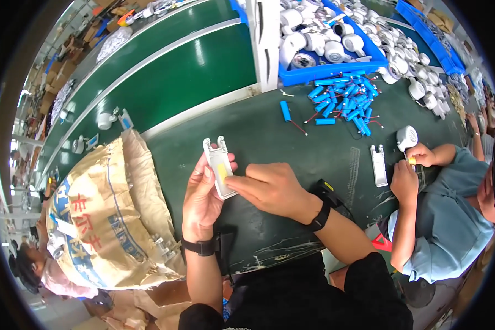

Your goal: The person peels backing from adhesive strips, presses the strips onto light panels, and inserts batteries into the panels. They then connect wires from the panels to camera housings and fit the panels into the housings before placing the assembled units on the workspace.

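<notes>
My left hand is closed around a white plastic housing, an oblong shell with two prongs at its far end. A yellow strip lies inside the shell. The bunched fingers of my right hand touch the strip's near end from the right; whether they pinch anything is hidden. Both hands are above the dark green worktable. Black bands circle both wrists.
Blue battery cells with red leads are heaped ahead, before a blue tray of white round parts. A woven sack stands left. On the right, a co-worker's hands work near another white housing. A black device lies beside my right wrist.
</notes>
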Motion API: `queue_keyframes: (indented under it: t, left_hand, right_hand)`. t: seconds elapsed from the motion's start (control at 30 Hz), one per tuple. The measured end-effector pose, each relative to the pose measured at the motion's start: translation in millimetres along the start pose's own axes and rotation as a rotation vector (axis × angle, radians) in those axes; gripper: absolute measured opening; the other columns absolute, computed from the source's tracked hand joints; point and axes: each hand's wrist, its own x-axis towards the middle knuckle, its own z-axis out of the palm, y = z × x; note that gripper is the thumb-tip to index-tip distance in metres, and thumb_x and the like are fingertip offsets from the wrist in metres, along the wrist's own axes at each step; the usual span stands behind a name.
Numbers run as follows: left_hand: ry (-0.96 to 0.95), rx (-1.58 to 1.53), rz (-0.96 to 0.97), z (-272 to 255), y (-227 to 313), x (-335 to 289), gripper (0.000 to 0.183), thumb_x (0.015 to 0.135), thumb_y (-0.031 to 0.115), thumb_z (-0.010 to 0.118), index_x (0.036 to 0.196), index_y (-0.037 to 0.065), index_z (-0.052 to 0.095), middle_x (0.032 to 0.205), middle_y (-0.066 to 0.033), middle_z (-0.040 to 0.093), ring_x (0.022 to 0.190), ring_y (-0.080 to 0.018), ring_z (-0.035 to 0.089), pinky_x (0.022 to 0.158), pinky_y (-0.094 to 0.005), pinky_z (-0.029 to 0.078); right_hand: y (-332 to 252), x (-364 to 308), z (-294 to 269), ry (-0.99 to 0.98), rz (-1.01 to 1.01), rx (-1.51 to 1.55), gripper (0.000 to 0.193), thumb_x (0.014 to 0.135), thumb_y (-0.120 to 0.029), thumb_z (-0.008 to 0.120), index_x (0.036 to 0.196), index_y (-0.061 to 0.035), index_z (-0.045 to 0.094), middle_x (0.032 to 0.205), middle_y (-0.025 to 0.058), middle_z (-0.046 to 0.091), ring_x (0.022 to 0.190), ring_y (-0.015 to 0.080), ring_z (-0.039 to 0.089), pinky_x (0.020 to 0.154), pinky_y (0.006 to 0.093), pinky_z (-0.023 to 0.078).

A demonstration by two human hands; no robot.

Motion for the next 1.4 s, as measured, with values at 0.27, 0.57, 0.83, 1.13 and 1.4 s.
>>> queue_keyframes:
  t: [0.27,0.57,0.83,1.13,1.4]
  left_hand:
    - [0.083,0.128,0.063,-9.2,4.5,-5.3,0.065,0.097,0.030,0.072,0.151,0.007,0.044,0.135,-0.0170,0.061,0.118,-0.0266,0.064,0.104,-0.0401,0.053]
    - [0.044,0.093,0.028,-14.2,-1.8,0.1,0.057,0.100,0.027,0.067,0.150,0.007,0.047,0.136,-0.0170,0.062,0.117,-0.0255,0.065,0.102,-0.0396,0.055]
    - [-0.031,0.160,0.010,1.1,0.0,-4.1,0.066,0.100,0.029,0.068,0.152,0.002,0.038,0.135,-0.0172,0.061,0.118,-0.0280,0.064,0.100,-0.0487,0.057]
    - [0.022,-0.002,-0.008,2.3,3.7,-1.8,0.048,0.103,0.023,0.063,0.147,0.009,0.050,0.132,-0.0195,0.065,0.117,-0.0264,0.067,0.095,-0.0392,0.060]
    - [0.063,0.011,-0.004,5.4,2.8,-2.0,0.043,0.103,0.019,0.063,0.144,0.008,0.054,0.130,-0.0174,0.067,0.113,-0.0246,0.068,0.095,-0.0393,0.059]
  right_hand:
    - [0.6,4.4,10.1,0.043,-0.120,-0.035,0.020,0.077,-0.011,0.069,0.097,-0.0095,0.065,0.074,0.0018,0.043,0.057,0.0156,0.055,0.046,0.0323,0.044]
    - [5.6,-4.2,8.5,0.035,-0.081,-0.065,0.013,0.081,-0.012,0.071,0.089,-0.0099,0.060,0.076,0.0023,0.044,0.058,0.0163,0.056,0.046,0.0326,0.045]
    - [8.3,5.1,3.2,0.181,0.305,0.210,0.018,0.081,-0.011,0.080,0.098,-0.0126,0.073,0.079,0.0071,0.063,0.065,0.0237,0.067,0.053,0.0350,0.053]
    - [1.9,5.3,1.2,-0.021,-0.022,0.029,0.022,0.080,-0.018,0.082,0.101,-0.0177,0.077,0.069,0.0004,0.044,0.055,0.0162,0.054,0.047,0.0327,0.043]
    - [-0.7,3.5,5.8,-0.033,-0.054,-0.031,0.028,0.074,-0.011,0.082,0.101,-0.0143,0.075,0.070,-0.0004,0.045,0.056,0.0160,0.054,0.048,0.0319,0.044]
